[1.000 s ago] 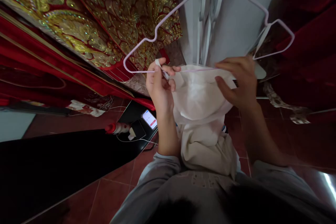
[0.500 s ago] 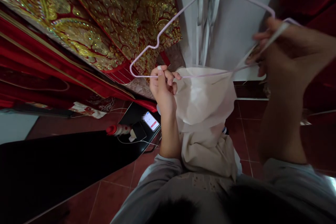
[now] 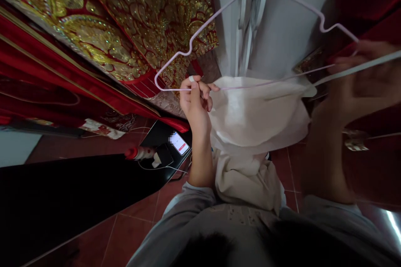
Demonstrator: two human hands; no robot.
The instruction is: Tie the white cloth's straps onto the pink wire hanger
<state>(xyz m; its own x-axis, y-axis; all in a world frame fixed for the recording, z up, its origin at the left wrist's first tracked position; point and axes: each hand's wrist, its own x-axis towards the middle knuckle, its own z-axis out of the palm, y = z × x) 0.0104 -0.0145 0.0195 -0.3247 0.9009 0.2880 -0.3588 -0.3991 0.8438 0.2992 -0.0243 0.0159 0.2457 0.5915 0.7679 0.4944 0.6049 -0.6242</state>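
Note:
A pale pink hanger (image 3: 205,30) spans the upper middle of the view, its hook end upward. My left hand (image 3: 197,98) pinches the hanger's bottom bar near its left corner, along with the top edge of a cream cloth (image 3: 260,112) that hangs below the bar. At the hanger's right corner is my right hand (image 3: 354,75), smeared by motion. A pale strap (image 3: 366,63) runs from the cloth's right corner up across my right hand, whose fingers are too blurred to make out their grip.
Red and gold sequinned garments (image 3: 156,16) hang at the left. A black surface (image 3: 94,192) at the lower left bears a lit phone (image 3: 179,143), a red-capped bottle (image 3: 140,153) and a cable. Dark red fabric (image 3: 372,12) hangs at the right.
My right hand has moved right and slightly down, drawing the strap and the cloth's right side out to the right. The hanger's right shoulder now shows. My left hand has barely moved.

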